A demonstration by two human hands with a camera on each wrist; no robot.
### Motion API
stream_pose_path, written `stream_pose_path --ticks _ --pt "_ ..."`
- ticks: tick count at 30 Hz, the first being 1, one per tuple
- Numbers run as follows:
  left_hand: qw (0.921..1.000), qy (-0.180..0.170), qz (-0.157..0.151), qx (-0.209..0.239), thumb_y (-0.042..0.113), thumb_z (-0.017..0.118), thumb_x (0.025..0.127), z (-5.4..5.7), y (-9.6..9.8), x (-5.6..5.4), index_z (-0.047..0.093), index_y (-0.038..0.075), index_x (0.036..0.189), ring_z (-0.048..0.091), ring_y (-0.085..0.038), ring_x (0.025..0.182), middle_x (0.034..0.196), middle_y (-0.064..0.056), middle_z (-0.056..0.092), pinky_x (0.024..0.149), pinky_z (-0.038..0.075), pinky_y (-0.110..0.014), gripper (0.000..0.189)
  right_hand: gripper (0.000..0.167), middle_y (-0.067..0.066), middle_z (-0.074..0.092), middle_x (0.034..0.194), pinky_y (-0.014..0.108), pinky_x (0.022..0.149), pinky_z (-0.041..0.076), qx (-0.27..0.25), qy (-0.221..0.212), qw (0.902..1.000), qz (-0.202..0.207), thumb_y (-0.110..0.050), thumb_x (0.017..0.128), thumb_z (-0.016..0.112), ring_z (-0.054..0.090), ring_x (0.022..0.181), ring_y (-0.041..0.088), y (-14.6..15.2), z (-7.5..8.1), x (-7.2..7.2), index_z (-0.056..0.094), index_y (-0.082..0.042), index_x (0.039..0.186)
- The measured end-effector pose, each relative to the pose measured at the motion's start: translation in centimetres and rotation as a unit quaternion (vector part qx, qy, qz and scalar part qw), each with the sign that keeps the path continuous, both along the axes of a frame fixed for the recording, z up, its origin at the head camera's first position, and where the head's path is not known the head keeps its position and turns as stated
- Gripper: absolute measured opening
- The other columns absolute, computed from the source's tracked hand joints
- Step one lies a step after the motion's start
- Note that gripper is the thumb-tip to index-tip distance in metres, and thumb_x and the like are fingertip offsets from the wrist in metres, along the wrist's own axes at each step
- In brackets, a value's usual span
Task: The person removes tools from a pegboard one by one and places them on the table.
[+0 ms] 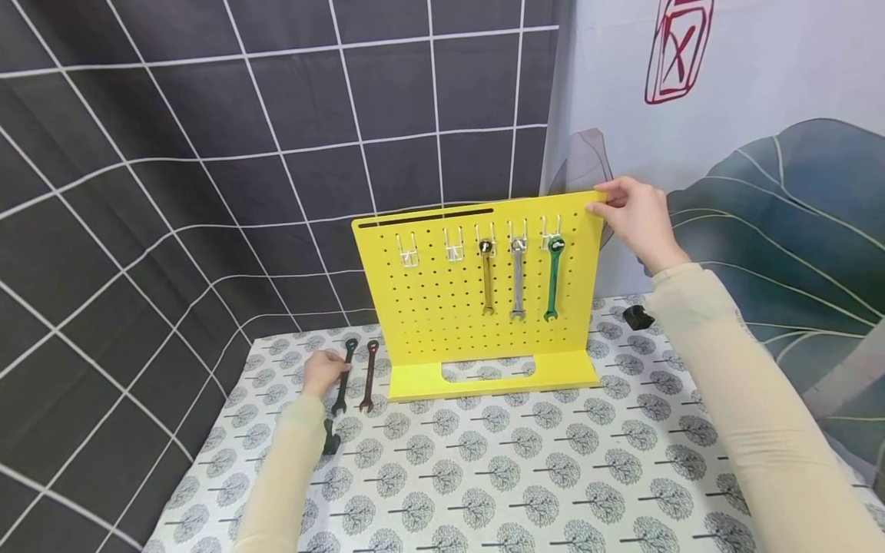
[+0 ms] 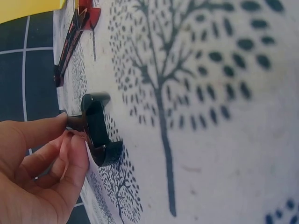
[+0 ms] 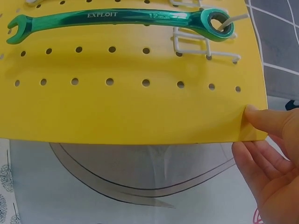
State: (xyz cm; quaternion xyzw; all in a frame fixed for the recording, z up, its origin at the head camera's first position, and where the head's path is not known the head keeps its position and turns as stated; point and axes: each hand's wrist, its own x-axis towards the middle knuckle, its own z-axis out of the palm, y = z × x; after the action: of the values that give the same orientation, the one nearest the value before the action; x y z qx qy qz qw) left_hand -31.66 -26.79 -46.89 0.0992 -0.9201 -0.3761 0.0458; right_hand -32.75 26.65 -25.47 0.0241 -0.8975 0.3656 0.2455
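My left hand [image 1: 325, 372] pinches the shaft of a black combination wrench [image 2: 97, 128] between thumb and fingers; I cannot tell whether the wrench is lifted off the cloth. Just right of it lies a dark red wrench [image 1: 369, 376]. With thumb and fingers, my right hand [image 1: 639, 219] grips the top right corner of an upright yellow pegboard [image 1: 429, 322]. From white hooks [image 1: 409, 252] on the board hang a gold-brown wrench [image 1: 487, 280], a silver wrench [image 1: 518, 280] and a green wrench [image 3: 117, 17]. The two leftmost hooks carry nothing.
A tree-patterned cloth [image 1: 498, 476] covers the table. Dark grid-lined fabric [image 1: 290, 115] hangs behind and to the left, and a printed pale curtain [image 1: 608, 77] stands behind on the right. A small black object [image 1: 638, 317] sits right of the board.
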Motion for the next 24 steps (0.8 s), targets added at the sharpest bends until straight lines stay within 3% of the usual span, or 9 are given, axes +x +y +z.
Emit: stream_pose_path --ticks 7,12,18,24 --pt "1.0 0.0 -0.001 0.007 0.009 0.07 0.088 -0.1 -0.2 -0.1 0.069 -0.011 0.104 0.061 -0.018 0.069 0.093 -0.022 0.071 0.063 0.053 -0.027 0.026 0.044 0.017 0.065 0.121 0.026 0.082 0.051 0.0 0.005 1.0 0.003 -0.025 0.098 0.067 0.062 0.112 0.03 -0.1 0.0 0.0 0.061 -0.004 0.136" --pt "0.9992 0.002 -0.014 0.038 0.013 0.065 0.093 0.1 -0.3 -0.5 0.065 -0.01 0.119 0.064 -0.028 0.087 0.109 -0.023 0.068 0.078 0.056 -0.038 0.034 0.044 0.018 0.065 0.124 0.031 0.086 0.052 -0.004 -0.003 1.0 0.003 -0.025 0.099 0.067 0.062 0.113 0.03 -0.2 -0.1 0.0 0.059 -0.004 0.137" --pt "0.9933 0.012 -0.039 0.108 0.014 0.06 0.097 1.9 0.1 -0.8 0.06 -0.007 0.129 0.061 -0.04 0.114 0.127 -0.026 0.062 0.1 0.052 -0.048 0.038 0.043 0.019 0.065 0.123 0.029 0.084 0.05 -0.005 0.005 1.0 0.005 -0.024 0.098 0.067 0.062 0.113 0.031 -0.1 -0.1 0.1 0.06 -0.004 0.136" --pt "0.9854 0.041 -0.073 0.149 0.014 0.059 0.099 4.1 1.0 -0.8 0.058 -0.008 0.13 0.058 -0.041 0.119 0.129 -0.028 0.062 0.105 0.049 -0.049 0.038 0.044 0.018 0.065 0.124 0.028 0.083 0.05 -0.004 0.001 1.0 0.006 -0.026 0.099 0.066 0.062 0.113 0.031 -0.1 0.0 0.2 0.06 -0.004 0.137"
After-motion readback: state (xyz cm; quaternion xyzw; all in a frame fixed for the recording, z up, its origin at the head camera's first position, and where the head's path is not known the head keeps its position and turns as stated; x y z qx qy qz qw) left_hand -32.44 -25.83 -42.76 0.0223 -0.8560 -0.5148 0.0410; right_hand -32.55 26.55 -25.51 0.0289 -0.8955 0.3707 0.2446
